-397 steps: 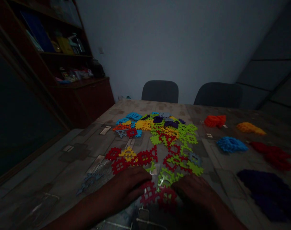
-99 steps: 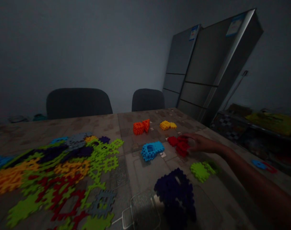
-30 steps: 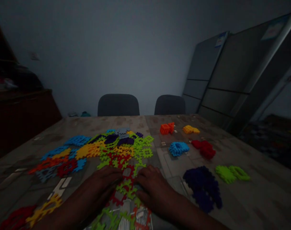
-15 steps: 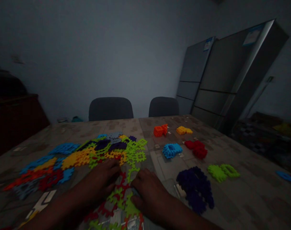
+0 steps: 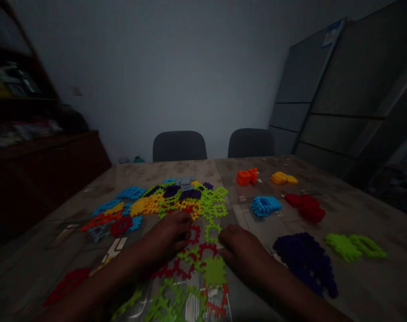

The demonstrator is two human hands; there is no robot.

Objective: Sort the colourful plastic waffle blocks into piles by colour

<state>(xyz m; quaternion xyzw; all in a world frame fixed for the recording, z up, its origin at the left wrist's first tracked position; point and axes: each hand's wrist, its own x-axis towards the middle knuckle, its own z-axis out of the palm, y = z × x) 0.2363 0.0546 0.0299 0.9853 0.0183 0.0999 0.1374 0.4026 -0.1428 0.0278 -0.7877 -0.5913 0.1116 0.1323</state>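
Observation:
My left hand is over the spread of flat plastic interlocking pieces, fingers bent down and thumb apart, with no piece visible in its grasp. Beneath and beside it are red pieces. My right hand rests at the right edge of the spread, its fingers loosely curled and the thumb apart. Its fingertips are close to a light green window-shaped piece; whether they touch is unclear in the dim light. A solid light green square lies just left of its wrist, with more green pieces nearer me.
Left of centre, blue, yellow, orange and grey pieces overlap. On the right stand separate colour groups: orange, yellow, blue, red, dark purple and light green. Two chairs stand behind the table.
The view has turned left, shifting everything rightward in the picture. My hands have drawn slightly apart from the pieces between them, and more of the green and red pieces shows.

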